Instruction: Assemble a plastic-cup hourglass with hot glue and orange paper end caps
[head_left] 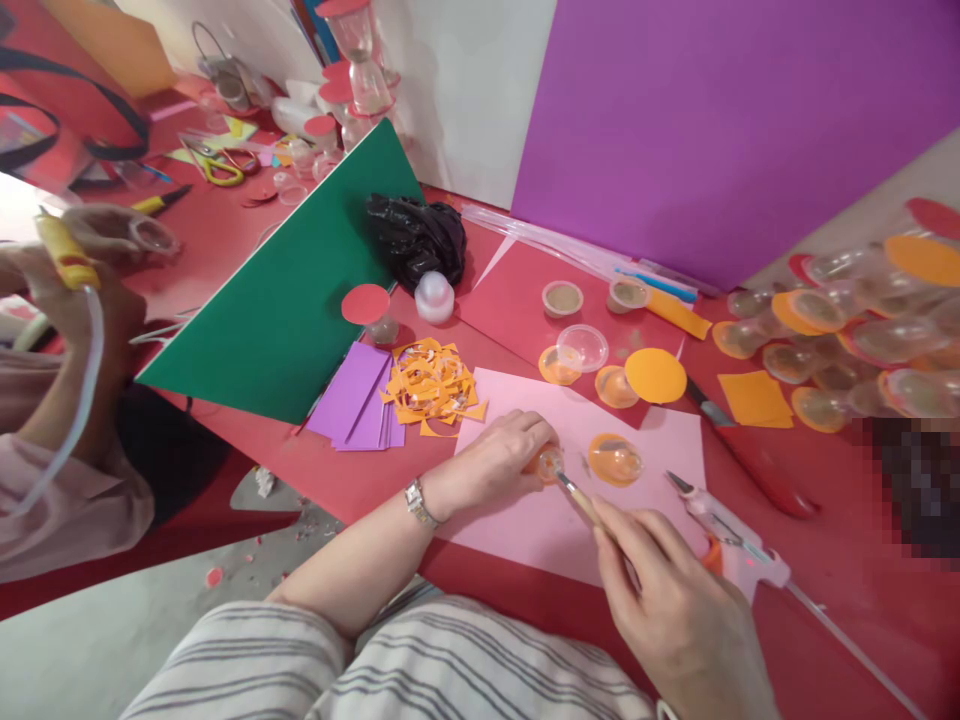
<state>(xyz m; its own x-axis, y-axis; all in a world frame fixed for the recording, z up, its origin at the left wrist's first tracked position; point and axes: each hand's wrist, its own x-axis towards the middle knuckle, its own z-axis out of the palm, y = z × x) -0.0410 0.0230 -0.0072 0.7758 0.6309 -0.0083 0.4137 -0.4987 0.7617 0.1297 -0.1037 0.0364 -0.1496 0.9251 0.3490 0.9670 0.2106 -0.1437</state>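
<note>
Fingers of the person's left hand [495,455] curl round a small clear plastic cup with an orange disc showing through it [550,463], the grip pinching its side against a flat pale pink sheet of paper [517,530] on the red table [847,620]. The right hand [671,580] pinches a slim tool with a beige handle and a metal shaft [585,503], its tip at the cup's near side; whether it touches the plastic cannot be told. Just right of the cup, on the same sheet, sits another clear plastic cup on an orange disc [616,459]. A pale pink glue gun [739,535] lies right of it, its nozzle over the paper. Beyond the sheet are a round clear plastic lid [583,347] and two small cups of sandy grains, one left [562,299] and one right [628,293]. To the left, a loose heap of orange paper scraps [433,382] lies beside flat purple paper cards [356,400], before an upright green board [292,300].
</note>
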